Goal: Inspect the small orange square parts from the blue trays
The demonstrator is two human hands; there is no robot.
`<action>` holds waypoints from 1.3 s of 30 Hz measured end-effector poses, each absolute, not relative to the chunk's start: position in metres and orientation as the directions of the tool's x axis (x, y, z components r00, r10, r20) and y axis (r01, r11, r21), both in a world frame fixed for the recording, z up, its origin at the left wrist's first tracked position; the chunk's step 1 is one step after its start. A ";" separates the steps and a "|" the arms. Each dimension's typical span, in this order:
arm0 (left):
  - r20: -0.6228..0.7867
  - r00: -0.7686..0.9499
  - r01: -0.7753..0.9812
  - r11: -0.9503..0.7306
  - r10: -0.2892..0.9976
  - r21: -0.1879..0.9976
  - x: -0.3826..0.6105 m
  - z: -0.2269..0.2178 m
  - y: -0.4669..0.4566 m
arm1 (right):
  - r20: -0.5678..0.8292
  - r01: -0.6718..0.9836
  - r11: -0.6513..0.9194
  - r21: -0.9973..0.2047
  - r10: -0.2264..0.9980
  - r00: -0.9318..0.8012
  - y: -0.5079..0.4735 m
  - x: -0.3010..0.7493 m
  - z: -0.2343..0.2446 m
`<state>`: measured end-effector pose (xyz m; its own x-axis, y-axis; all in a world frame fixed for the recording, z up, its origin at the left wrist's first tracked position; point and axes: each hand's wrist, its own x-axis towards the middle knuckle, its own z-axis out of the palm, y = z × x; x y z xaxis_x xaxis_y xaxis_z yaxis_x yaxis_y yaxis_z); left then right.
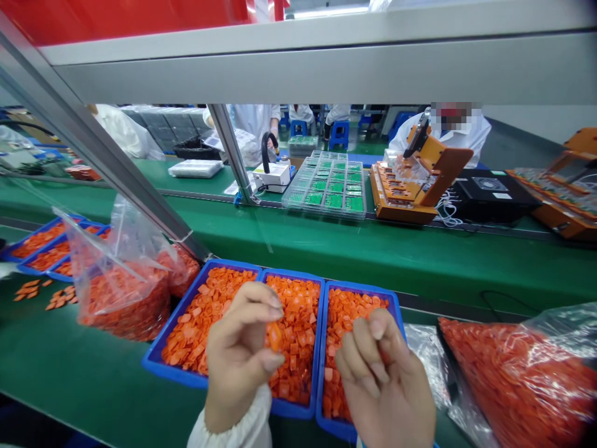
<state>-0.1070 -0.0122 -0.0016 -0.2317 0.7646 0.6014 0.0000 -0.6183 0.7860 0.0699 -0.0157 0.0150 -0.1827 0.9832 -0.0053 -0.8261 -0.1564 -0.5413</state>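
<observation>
My left hand [236,354] pinches a small orange plastic piece [275,336] between thumb and fingers, raised over the blue trays. Level with it on the right, my right hand [394,379] has its fingers curled in; whatever they hold, if anything, is hidden. Below both hands stand a left blue tray [170,371], a middle blue tray [319,336] and a right blue tray [395,305], side by side. Loose orange pieces [198,320] fill them, partly covered by my hands.
Clear bags of orange parts lie at left [124,302] and right [522,373]. A metal post [140,186] slants down behind the left bag. Across the green bench are clear trays of green boards [326,186], an orange fixture [410,193] and a person in white [471,137].
</observation>
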 end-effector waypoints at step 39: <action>0.522 0.211 0.520 -0.547 0.827 0.656 -0.061 0.004 0.000 | -0.463 -0.898 -0.153 -0.412 0.884 0.061 -0.003 0.058 0.008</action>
